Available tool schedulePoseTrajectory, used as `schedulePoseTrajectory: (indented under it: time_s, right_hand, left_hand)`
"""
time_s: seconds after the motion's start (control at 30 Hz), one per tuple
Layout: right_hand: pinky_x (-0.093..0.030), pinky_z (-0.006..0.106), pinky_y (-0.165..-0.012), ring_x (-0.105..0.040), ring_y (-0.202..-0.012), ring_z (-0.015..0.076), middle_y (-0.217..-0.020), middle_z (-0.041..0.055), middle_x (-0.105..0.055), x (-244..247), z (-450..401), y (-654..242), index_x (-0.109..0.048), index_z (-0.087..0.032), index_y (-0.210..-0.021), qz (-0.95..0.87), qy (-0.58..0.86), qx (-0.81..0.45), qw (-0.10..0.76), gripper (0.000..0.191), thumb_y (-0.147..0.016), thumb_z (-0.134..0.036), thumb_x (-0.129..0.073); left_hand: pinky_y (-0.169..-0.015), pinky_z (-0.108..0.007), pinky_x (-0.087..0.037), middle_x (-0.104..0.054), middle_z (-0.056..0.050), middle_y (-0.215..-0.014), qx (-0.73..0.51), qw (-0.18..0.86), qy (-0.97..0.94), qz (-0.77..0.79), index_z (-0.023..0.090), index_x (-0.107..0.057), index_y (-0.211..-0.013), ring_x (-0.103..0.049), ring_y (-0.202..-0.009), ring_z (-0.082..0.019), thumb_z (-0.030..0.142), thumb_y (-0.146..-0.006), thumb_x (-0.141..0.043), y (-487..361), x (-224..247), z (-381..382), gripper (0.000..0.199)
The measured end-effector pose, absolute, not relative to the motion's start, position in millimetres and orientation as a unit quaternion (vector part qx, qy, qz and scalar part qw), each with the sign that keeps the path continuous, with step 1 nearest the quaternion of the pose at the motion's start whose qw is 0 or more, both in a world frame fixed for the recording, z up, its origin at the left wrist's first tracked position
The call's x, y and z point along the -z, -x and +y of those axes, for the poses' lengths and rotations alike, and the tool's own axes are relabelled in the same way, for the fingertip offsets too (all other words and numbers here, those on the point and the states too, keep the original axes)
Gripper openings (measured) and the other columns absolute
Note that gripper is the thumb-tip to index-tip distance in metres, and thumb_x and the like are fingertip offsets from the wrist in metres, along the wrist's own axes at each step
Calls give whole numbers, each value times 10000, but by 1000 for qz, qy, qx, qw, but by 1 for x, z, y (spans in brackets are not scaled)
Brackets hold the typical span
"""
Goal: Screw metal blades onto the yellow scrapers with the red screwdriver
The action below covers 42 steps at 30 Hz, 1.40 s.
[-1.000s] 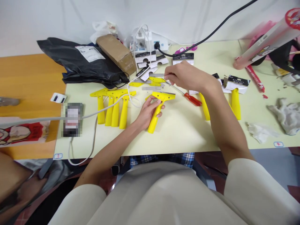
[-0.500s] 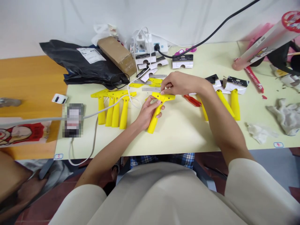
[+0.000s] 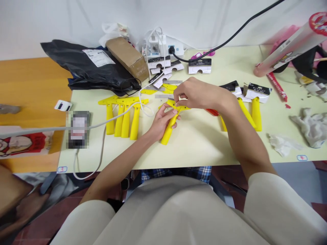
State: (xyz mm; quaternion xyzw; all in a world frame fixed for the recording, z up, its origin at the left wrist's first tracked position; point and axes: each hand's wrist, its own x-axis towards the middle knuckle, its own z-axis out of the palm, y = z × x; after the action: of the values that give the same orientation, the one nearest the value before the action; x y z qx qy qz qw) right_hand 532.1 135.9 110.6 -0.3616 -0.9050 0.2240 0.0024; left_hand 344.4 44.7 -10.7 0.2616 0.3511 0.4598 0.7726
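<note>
My left hand is wrapped round a yellow scraper just below its wide head, handle slanting toward me. Over that head, my right hand has its fingertips pinched against the yellow plastic; whatever they hold is hidden or too small to make out. Just behind lies a flat metal blade, with loose yellow head pieces beyond it. Partly covered by my right wrist is a red-handled tool. Several yellow scrapers lie in a row left of my left hand.
More yellow handles and black-and-white packaging cards lie to the right. A white cable crosses the left side. At the back are a black plastic bag, a cardboard box and a power strip. A crumpled glove lies far right.
My right fingertips have shifted slightly down onto the scraper head, covering more of it. The left hand keeps its hold, almost unmoved.
</note>
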Motion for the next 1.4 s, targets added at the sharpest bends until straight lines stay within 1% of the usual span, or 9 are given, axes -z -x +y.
schedulePoseTrajectory:
  time_s: [0.17,0.27,0.47,0.63,0.77,1.0,1.17,1.27,1.4]
  right_hand:
    - [-463,405,-814,-695,-979,303,-891,87,-754,-111,131,-527,-802,-243,-1002,-893,379,-239,-44,101,-969,-266,-709]
    - [-470,406,-814,-690,-991,311,-861,88,-745,-114,127,-525,-795,-249,-982,-887,393,-239,-50,76,-960,-270,-726]
    - [-471,402,-781,-689,-928,303,-819,86,-741,-117,122,-524,-787,-253,-945,-876,399,-267,-53,62,-949,-283,-733]
    - [-448,392,-748,-678,-884,286,-806,90,-735,-120,121,-523,-784,-229,-936,-876,398,-263,-77,81,-944,-247,-705]
    - [-448,386,-731,-666,-887,293,-786,91,-704,-120,120,-525,-775,-231,-938,-866,421,-259,-72,86,-950,-306,-735]
    - [-452,406,-782,-671,-961,307,-900,98,-717,-112,129,-532,-768,-230,-988,-872,420,-247,-49,164,-968,-393,-775]
    - [-418,390,-744,-669,-1011,318,-867,78,-691,-108,131,-533,-730,-243,-931,-874,425,-232,-38,165,-939,-379,-824]
    - [-396,378,-719,-667,-997,318,-849,65,-664,-106,133,-534,-701,-249,-922,-868,449,-208,-44,218,-917,-397,-862]
    - [-393,364,-737,-657,-973,289,-970,74,-698,-110,135,-537,-705,-236,-1046,-870,453,-192,-45,265,-932,-425,-853]
  left_hand:
    - [-506,-183,-445,-713,-1,-1044,-454,770,-291,341,271,-490,-1063,-728,-833,-144,362,-830,-975,-345,10,42,545]
    - [-509,-185,-453,-727,-6,-1052,-454,766,-290,350,272,-487,-1059,-735,-821,-147,365,-808,-989,-346,10,42,569]
    - [-508,-186,-466,-737,-5,-1036,-454,760,-309,348,279,-486,-1072,-735,-811,-151,396,-811,-989,-347,12,41,578]
    - [-512,-193,-489,-729,-8,-1023,-444,756,-338,341,278,-489,-1074,-744,-830,-164,422,-849,-965,-346,15,41,547]
    - [-514,-192,-496,-739,-14,-1048,-441,757,-343,339,277,-492,-1079,-744,-823,-159,412,-852,-964,-345,15,41,541]
    - [-511,-182,-487,-733,-18,-1040,-437,759,-344,338,275,-493,-1073,-730,-817,-149,403,-862,-957,-345,15,41,525]
    - [-512,-181,-490,-726,-21,-1056,-436,764,-346,326,270,-498,-1078,-727,-828,-146,400,-886,-937,-343,18,43,496]
    - [-508,-182,-485,-724,-20,-1068,-431,772,-340,321,267,-504,-1082,-727,-830,-146,392,-885,-937,-342,18,43,491]
    - [-493,-171,-450,-708,-8,-1035,-430,780,-313,329,267,-523,-1087,-722,-827,-145,385,-860,-956,-343,14,43,503]
